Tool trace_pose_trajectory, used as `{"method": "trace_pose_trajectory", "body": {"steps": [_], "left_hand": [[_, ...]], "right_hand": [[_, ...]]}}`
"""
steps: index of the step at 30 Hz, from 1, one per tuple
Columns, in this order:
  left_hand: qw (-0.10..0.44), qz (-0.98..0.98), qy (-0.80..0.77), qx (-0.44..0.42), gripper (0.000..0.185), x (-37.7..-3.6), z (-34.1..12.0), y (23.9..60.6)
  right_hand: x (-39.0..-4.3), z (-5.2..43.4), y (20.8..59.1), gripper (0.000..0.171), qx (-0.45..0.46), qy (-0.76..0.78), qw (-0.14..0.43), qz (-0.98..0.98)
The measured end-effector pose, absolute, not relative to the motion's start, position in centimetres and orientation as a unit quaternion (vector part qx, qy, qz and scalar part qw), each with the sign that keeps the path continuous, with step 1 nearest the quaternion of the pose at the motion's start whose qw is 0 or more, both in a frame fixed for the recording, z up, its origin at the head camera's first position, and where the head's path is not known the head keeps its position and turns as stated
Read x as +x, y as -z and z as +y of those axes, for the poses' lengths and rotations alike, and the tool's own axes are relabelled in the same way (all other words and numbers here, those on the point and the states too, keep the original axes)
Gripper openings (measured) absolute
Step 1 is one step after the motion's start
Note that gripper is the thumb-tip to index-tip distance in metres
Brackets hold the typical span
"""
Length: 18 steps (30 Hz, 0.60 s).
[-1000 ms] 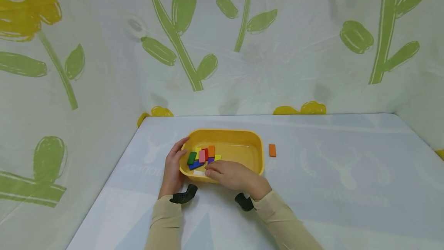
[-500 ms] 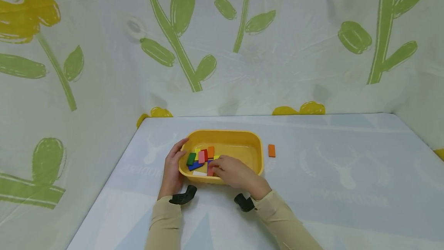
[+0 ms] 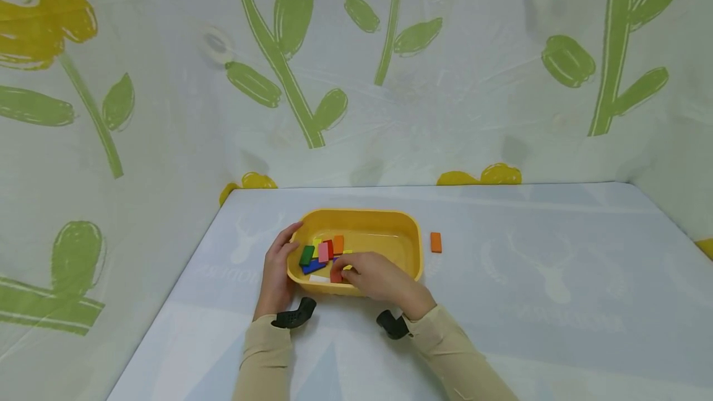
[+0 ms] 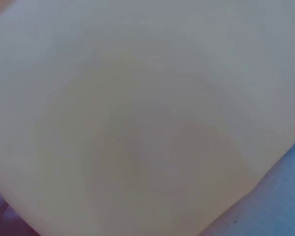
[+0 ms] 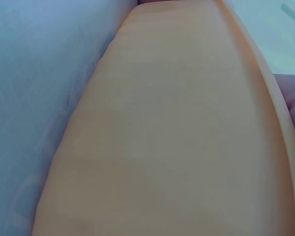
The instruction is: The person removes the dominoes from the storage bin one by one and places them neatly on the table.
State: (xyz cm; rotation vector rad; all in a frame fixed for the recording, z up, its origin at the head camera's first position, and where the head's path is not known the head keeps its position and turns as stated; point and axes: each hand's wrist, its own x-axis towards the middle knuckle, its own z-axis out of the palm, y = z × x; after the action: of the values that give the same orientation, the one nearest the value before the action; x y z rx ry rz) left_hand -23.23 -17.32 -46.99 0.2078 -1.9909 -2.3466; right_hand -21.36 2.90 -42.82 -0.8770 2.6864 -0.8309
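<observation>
A yellow plastic basin (image 3: 384, 237) stands on the table in the head view. My left hand (image 3: 276, 268) holds its left end, fingers around the outside and thumb at the rim. Inside, at the near left, lie several coloured domino-like blocks: a green block (image 3: 307, 255), a pink block (image 3: 323, 252), a blue block (image 3: 314, 266) and a white block (image 3: 320, 278) among them. My right hand (image 3: 374, 274) reaches over the near rim and pinches a red block (image 3: 336, 271) between thumb and fingers. Part of the pile is hidden behind that hand.
An orange block (image 3: 436, 242) lies on the table right of the basin. The basin's outer wall (image 5: 162, 123) fills most of the right wrist view; a blurred pale surface (image 4: 137, 98) fills the left one. Flower-printed cloth (image 3: 445, 110) closes off the back and sides.
My right fingers have drawn back a little from over the near-left blocks, uncovering the red block, and now pinch it, shifted slightly left. The left hand stays at the basin's end.
</observation>
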Motion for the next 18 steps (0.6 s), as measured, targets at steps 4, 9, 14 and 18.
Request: {"method": "trace_pose_trajectory", "body": {"steps": [4,9,14,18], "left_hand": [[0.030,-0.646,0.760,0.065,0.036,-23.26,-17.32,46.96],[0.030,-0.644,0.762,0.065,0.036,-23.26,-17.30,46.96],[0.028,-0.640,0.765,0.066,0.036,-23.22,-17.31,47.02],[0.029,-0.638,0.767,0.065,0.036,-23.21,-17.32,47.04]], "right_hand": [[-21.38,2.99,42.80,0.017,-0.311,0.287,0.097,0.901],[-21.29,3.12,42.69,0.026,-0.327,0.272,0.101,0.899],[-21.07,3.22,42.56,0.033,-0.338,0.266,0.111,0.896],[-21.08,3.21,42.56,0.034,-0.340,0.270,0.115,0.893]]}}
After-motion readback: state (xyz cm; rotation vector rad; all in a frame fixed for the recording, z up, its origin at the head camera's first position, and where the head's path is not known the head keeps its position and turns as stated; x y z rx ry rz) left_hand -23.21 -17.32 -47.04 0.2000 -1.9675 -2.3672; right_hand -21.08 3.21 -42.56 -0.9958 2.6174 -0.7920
